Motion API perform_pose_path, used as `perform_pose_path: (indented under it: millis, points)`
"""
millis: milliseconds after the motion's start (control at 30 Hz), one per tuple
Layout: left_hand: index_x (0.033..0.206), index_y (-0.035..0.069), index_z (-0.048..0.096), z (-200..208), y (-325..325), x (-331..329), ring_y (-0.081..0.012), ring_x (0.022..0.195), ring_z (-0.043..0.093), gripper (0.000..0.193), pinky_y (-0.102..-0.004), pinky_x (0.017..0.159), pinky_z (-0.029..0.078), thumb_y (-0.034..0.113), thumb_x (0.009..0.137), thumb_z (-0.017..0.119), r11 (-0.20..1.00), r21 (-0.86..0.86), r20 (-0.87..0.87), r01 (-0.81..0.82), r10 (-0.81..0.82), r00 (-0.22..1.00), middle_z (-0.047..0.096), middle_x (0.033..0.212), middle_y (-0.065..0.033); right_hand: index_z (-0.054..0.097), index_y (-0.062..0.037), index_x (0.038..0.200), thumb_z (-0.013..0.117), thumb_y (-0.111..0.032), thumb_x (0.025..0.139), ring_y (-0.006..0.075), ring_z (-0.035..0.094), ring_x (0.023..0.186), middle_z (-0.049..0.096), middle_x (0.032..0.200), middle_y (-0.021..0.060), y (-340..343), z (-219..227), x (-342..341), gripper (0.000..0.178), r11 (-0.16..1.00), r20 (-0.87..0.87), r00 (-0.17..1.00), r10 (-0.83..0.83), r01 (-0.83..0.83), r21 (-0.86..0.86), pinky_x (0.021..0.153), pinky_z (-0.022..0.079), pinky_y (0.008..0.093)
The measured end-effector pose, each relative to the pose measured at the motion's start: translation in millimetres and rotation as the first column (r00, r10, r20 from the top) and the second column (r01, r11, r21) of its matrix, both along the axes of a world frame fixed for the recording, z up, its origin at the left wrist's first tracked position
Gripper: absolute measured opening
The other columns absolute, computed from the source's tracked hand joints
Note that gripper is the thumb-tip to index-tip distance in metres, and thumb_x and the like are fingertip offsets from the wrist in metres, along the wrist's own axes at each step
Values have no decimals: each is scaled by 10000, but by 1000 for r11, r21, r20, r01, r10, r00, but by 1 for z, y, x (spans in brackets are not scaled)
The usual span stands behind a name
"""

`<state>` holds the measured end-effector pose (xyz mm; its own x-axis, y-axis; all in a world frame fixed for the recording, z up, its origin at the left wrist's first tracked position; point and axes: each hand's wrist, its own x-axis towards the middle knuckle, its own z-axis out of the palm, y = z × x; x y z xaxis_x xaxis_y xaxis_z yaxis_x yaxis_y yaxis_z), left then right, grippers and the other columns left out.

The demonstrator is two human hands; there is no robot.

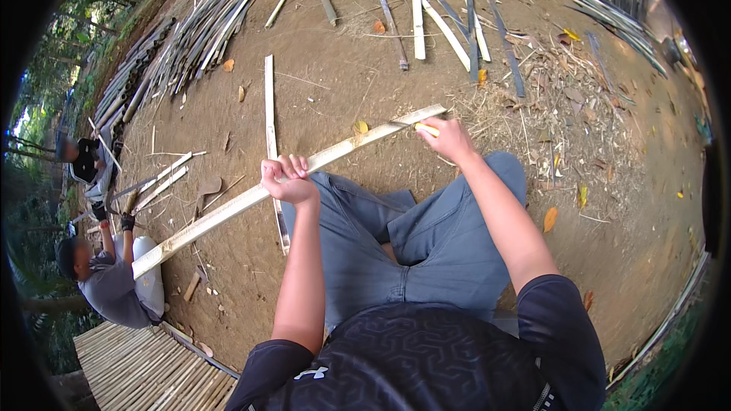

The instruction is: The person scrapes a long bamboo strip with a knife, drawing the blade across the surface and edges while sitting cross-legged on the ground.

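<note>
A long, pale split-bamboo strip [221, 215] slants across in front of my knees, from the lower left up to the right. My left hand [289, 181] is closed around its middle, fingers curled over the upper edge. Near the strip's right end, my right hand [449, 141] grips a knife by its yellow handle [428, 129]. A thin dark blade reaches left from that handle and lies against the strip. Under the held strip, another pale strip [269, 99] rests on the ground, pointing away from me.
Several bamboo strips [419, 19] lie scattered ahead, and a large pile of them [217, 27] is at the far left. Shavings and leaves [560, 99] cover the ground to the right. Two people sit at left, one [114, 289] near the strip's far end. A slatted bamboo surface [145, 365] stands lower left.
</note>
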<state>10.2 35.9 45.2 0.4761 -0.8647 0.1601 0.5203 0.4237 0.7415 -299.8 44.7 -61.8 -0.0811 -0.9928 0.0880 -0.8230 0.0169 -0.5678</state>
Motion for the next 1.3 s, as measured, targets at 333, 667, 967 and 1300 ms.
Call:
perform_pose_path:
  millis: [333,667,967,1300]
  points:
    - [684,141,289,12,2,-26,-98,403,246,250,-257,422,259,261,881,385,990,-104,37,96,-93,995,264,489,7,716,-87,1036,668,-357,881,341,701,801,711,873,193,-17,-33,-42,315,877,-73,907,-415,420,233,746,557,449]
    - [685,123,310,27,2,-28,-102,423,286,274,-258,440,288,262,901,407,964,-157,74,215,-205,976,289,495,7,705,-89,996,664,-441,878,302,700,777,722,866,135,-3,-15,-38,373,851,-85,889,-451,456,260,693,538,387]
    - [694,127,337,72,-33,-41,-87,426,278,329,-259,437,280,321,951,403,918,-192,156,346,-320,935,286,509,27,651,-37,1054,560,-339,975,174,688,644,704,803,108,28,-36,-32,325,942,280,901,-330,334,35,635,522,339]
    - [797,116,436,138,-71,-46,-81,475,398,436,-243,458,360,499,1003,397,846,-105,425,522,-437,793,393,585,25,628,-69,1100,559,-381,958,388,647,978,688,1011,211,38,-8,-19,349,928,310,876,-369,330,173,836,492,451]
